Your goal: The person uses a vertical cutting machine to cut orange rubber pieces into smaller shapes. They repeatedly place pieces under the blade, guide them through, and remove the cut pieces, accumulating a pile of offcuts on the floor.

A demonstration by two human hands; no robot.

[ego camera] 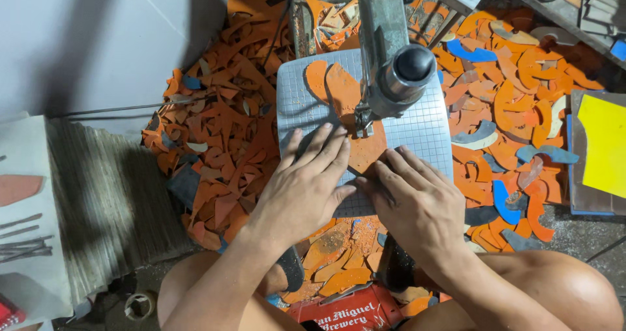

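1. Bare knees (574, 292) frame a red crate (345, 315) at the bottom edge
2. Left hand (303, 187) lies flat, fingers (323, 150) spread, pressing an orange sheet piece (362, 150) on the grey gridded bench (424, 132)
3. Right hand (417, 200) presses the same piece, fingers extended, gripping nothing
4. The piece sits under the saw arm (391, 50)
5. Orange offcuts (222, 155) litter the floor

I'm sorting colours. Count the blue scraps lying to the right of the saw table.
About 4: one blue scrap at the top near the machine arm, one mid-right, one lower down, one at the far edge. Others may be buried under orange scraps.
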